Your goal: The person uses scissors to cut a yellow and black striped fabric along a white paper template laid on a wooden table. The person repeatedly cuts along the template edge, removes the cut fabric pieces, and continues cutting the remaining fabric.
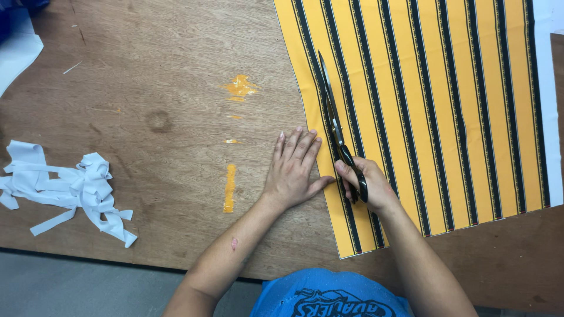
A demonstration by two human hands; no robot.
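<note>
A yellow cloth with black stripes (446, 105) lies flat on the brown wooden table (153, 76), covering its right half. My right hand (369, 186) grips the black handles of long scissors (332, 108), whose blades point away from me along a black stripe near the cloth's left edge. My left hand (292, 170) lies flat with fingers spread, pressing the cloth's left edge and the table beside it, just left of the scissors.
A heap of white fabric strips (70, 188) lies at the table's left. A white sheet corner (14, 50) shows at the top left. Yellow paint marks (230, 188) stain the wood. The table's near edge (117, 258) runs above a grey floor.
</note>
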